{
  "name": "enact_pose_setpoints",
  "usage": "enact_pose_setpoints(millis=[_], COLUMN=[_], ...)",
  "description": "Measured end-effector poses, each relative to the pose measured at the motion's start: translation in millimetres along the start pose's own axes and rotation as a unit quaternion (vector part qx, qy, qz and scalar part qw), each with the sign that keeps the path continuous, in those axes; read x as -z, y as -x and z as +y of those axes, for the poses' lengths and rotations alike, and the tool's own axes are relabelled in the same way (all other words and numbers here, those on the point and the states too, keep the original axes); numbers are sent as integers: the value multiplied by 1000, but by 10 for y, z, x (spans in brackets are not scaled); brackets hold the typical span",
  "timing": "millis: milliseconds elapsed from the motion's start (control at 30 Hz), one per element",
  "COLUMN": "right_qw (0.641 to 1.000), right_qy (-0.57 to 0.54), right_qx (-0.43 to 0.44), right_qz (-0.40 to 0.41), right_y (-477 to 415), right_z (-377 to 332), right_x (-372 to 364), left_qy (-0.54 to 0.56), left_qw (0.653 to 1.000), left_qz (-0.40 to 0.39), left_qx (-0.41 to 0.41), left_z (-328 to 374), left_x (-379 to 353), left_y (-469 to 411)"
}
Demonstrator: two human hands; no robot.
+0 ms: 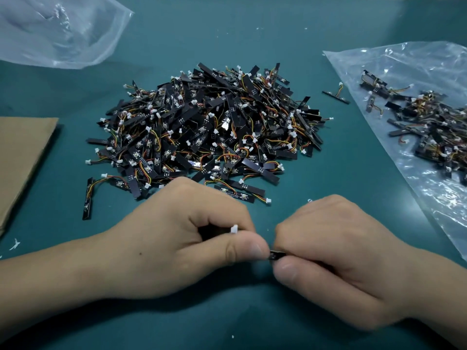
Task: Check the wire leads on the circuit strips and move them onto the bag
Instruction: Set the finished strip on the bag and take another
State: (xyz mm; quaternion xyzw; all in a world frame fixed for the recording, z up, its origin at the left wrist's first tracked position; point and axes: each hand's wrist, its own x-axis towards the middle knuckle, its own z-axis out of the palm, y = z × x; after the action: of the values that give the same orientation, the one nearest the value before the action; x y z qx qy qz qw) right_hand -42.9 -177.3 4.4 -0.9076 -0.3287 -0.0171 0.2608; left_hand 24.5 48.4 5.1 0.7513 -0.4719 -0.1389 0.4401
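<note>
Strip [276,255] pinched between my left hand [192,238] and right hand [336,253], both closed on it, near 6 o'clock; white plug [234,228] pokes above left thumb. Judging: checking leads now. Next: carry strip to bag [414,72] at 3 o'clock, already holding small batch [429,127]. Big unchecked heap [207,127] at 12. Empty-looking second bag [58,34] at 10.

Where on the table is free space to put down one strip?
Bare green table mat lies between the big heap of black circuit strips and the clear plastic bag on the right, and beyond the heap. The bag's middle is crowded.
</note>
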Motion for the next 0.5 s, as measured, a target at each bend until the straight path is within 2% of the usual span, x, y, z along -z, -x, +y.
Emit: enact_pose_setpoints(millis=[133, 267, 367, 500], right_qw=[999, 988, 978, 980], right_qy=[-29, -116, -182, -169], right_qx=[1, -55, -91, -90], right_qz=[41, 89, 49, 47], right_y=[6, 1, -24, -43], right_z=[-7, -12, 18, 22], right_x=[-8, 3, 14, 3], left_qy=[30, 16, 10, -10], left_qw=[999, 999, 998, 997], left_qz=[-23, -29, 4, 18], left_qx=[25, 33, 60, 78], left_z=[12, 28, 76, 194], left_x=[-2, 12, -33, -87], left_y=[-8, -3, 25, 26])
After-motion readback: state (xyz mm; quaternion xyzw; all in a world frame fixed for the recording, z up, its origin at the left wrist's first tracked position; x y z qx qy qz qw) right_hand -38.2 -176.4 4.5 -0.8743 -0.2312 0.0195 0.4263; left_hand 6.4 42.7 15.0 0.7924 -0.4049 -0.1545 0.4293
